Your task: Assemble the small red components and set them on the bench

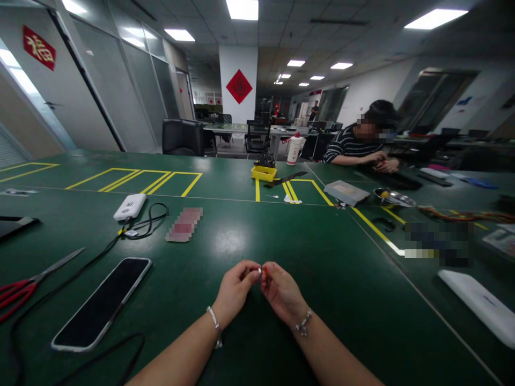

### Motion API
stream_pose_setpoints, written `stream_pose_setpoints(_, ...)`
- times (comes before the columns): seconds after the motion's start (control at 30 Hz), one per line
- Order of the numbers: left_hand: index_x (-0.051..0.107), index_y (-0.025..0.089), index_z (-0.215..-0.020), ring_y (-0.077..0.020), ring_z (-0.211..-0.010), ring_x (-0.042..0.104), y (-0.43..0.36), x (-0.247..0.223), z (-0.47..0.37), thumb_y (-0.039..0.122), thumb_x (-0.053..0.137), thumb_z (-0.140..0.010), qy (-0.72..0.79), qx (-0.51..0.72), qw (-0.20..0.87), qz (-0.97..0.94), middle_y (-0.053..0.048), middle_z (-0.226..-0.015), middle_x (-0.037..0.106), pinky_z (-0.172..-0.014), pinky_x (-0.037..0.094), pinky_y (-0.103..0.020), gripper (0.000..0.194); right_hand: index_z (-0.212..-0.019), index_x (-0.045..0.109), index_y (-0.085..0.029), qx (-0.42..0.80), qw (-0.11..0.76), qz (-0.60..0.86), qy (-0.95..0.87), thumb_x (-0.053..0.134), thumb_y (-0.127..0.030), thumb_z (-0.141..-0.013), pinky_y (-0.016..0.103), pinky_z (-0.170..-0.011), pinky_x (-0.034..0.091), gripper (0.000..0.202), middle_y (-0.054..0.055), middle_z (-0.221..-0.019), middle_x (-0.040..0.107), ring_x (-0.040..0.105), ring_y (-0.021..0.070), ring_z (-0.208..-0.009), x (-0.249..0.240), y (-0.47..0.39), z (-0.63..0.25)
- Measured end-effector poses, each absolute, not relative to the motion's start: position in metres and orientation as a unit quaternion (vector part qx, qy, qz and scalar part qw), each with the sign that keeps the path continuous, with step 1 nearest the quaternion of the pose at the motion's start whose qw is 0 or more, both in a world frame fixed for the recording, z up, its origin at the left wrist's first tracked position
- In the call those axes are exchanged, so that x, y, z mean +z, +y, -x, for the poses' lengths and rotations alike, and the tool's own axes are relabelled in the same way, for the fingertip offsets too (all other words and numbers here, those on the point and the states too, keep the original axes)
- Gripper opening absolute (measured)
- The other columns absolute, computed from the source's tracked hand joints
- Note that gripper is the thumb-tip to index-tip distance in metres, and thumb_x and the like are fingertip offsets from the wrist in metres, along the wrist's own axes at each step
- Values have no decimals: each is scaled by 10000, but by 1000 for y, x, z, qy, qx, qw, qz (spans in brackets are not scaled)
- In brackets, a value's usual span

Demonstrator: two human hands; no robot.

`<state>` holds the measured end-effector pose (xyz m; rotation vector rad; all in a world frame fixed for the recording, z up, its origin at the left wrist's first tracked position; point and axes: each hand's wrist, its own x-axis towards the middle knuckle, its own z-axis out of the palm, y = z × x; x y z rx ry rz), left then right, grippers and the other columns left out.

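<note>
Right of the phone (102, 304), our hands (234, 289) (284, 293) meet, fingertips pinching a tiny orange-and-pale piece (264, 271), likely light and stiff, best gripped at its ends.

Long green worktop (225, 241) w/ yellow tape rectangles. Behind: black padded chair (182, 137), square white pillar (238, 112) w/ red diamond-shaped paper sign (238, 86). Glass-panelled partition (108, 80) on L side; rectangular white ceiling lights (242, 9) on.

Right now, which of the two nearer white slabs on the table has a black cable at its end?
The left slab, beyond the black-screened phone: the black cable meets its near end. The right slab shows no cable.
</note>
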<state>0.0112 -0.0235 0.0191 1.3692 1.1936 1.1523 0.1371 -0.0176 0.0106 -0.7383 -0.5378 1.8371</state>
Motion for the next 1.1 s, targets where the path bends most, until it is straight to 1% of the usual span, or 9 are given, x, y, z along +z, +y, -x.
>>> stream_pose_setpoints(0.13,594,175,-811,-110,-578,476,-23,19,-12,232,581,-663,503,476,484,-535,33,-613,533,-574,380,-233,159,-693,566,-151,757,526,317,-225,689,-295,-646,154,-452,362,195,-36,-551,545,468,48,-471,10,-19,-137)
stream_pose_setpoints(0.27,558,171,-836,-117,-564,495,-22,18,-10,325,526,-727,474,489,514,-521,33,-585,534,-560,387,-235,192,-686,593,-135,742,540,320,-233,699,-264,-638,160,-462,373,173,-29,-537,542,475,51,-479,8,-18,-138)
stream_pose_setpoints(0.47,514,169,-557,-107,-480,443,-24,20,-8,445,466,-755,481,480,482,-553,25,-493,493,-521,362,-232,343,-775,619,-138,741,554,300,-231,750,-153,-549,199,-581,432,262,5,-657,611,544,81,-584,12,-18,-139)
stream_pose_setpoints(0.57,499,166,-521,-102,-455,427,-25,20,-8,472,424,-772,485,473,489,-550,22,-460,473,-500,347,-228,403,-775,614,-127,738,541,308,-261,725,-243,-599,197,-525,411,238,6,-615,601,527,80,-534,14,-20,-139)
stream_pose_setpoints(0.67,513,160,-567,-93,-446,425,-25,19,-8,475,429,-769,487,471,516,-524,24,-480,485,-469,331,-216,384,-692,584,-134,735,526,328,-273,649,-379,-674,180,-425,344,254,-21,-514,542,457,60,-429,15,-21,-138)
stream_pose_setpoints(0.77,559,154,-705,-107,-513,490,-23,18,-7,455,491,-739,484,486,540,-488,11,-566,542,-470,345,-209,311,-646,561,-143,743,521,333,-256,614,-417,-697,170,-395,306,284,-43,-456,488,407,48,-391,14,-21,-137)
stream_pose_setpoints(0.87,564,156,-861,-148,-681,566,-22,16,-7,407,557,-706,464,514,567,-446,-19,-685,593,-541,395,-221,294,-713,595,-144,748,534,309,-245,672,-305,-659,172,-451,356,187,-38,-505,522,452,54,-451,13,-21,-138)
stream_pose_setpoints(0.93,558,157,-886,-157,-735,573,-21,15,-7,378,579,-697,445,528,585,-426,-31,-739,604,-573,407,-228,292,-766,611,-151,749,543,298,-236,704,-200,-613,184,-524,402,186,-16,-606,585,508,68,-532,12,-20,-138)
stream_pose_setpoints(1.1,568,175,-869,-116,-665,540,-22,10,-7,317,604,-686,415,537,612,-407,5,-701,572,-553,377,-208,235,-769,624,-143,745,553,302,-218,687,-138,-605,214,-584,433,176,10,-673,623,554,91,-584,11,-18,-140)
